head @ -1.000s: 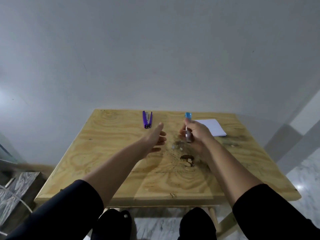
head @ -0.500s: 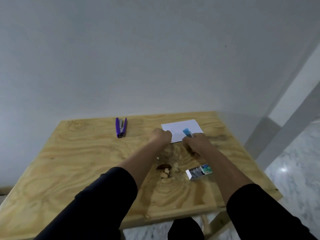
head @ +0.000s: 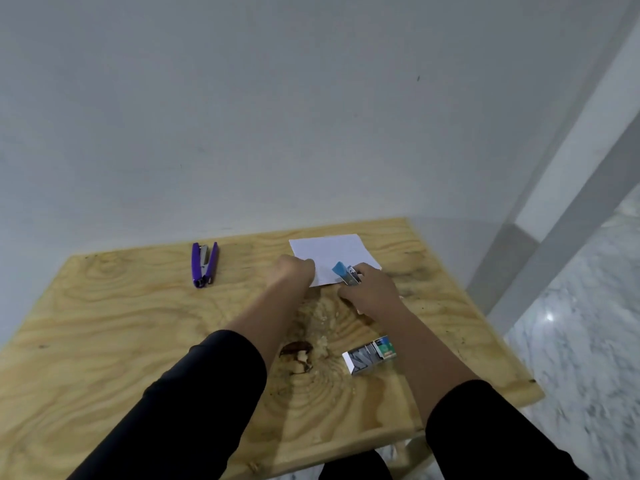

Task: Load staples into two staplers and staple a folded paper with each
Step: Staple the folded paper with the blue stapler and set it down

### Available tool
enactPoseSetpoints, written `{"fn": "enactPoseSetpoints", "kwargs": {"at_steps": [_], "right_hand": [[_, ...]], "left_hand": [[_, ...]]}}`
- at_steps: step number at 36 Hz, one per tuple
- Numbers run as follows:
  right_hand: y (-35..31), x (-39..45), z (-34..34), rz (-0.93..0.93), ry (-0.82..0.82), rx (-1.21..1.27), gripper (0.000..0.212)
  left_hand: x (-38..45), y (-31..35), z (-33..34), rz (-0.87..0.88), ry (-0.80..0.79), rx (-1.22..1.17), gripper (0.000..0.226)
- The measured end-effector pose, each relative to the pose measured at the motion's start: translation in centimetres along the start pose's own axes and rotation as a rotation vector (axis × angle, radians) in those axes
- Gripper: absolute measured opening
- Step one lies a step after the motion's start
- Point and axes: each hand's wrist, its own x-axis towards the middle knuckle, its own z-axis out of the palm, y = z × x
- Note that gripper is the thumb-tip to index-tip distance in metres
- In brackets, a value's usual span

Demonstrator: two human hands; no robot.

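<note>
While the plywood counter (head: 104, 341) takes up most of the view, the paper (head: 332, 252) is the thing to steer by: a white folded sheet lying flat near the far edge. The left hand (head: 294, 271) sits at the paper's near-left corner with its fingers curled, seemingly pinching that corner, though the grip itself is hidden. The right hand (head: 372, 289), at the paper's near edge, has its fingers clamped round the blue stapler (head: 346, 273), whose long axis runs diagonally, blue end pointing up and left over the sheet.

I'd judge the step to be stapling the paper with the blue one. Done well, the left hand lifts the corner just enough for the mouth to slide fully over both layers before squeezing.

Left of the paper lies the purple stapler (head: 204, 265), hinged open, long axis running away from the person. Nearer than the paper, the staple box (head: 369, 355) lies open.
</note>
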Motion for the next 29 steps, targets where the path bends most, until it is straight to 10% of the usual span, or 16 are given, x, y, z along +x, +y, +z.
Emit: {"fn": "enactPoseSetpoints", "kwargs": {"at_steps": [19, 29], "right_hand": [[-0.2, -0.4, -1.3, 0.183, -0.050, 0.735, 0.029], [-3.8, -1.5, -1.9, 0.053, -0.002, 0.714, 0.022]], "left_hand": [[-1.6, -2.9, -2.7, 0.005, -0.202, -0.891, 0.015], [-4.3, -4.7, -5.4, 0.148, -0.436, -0.816, 0.019]]}}
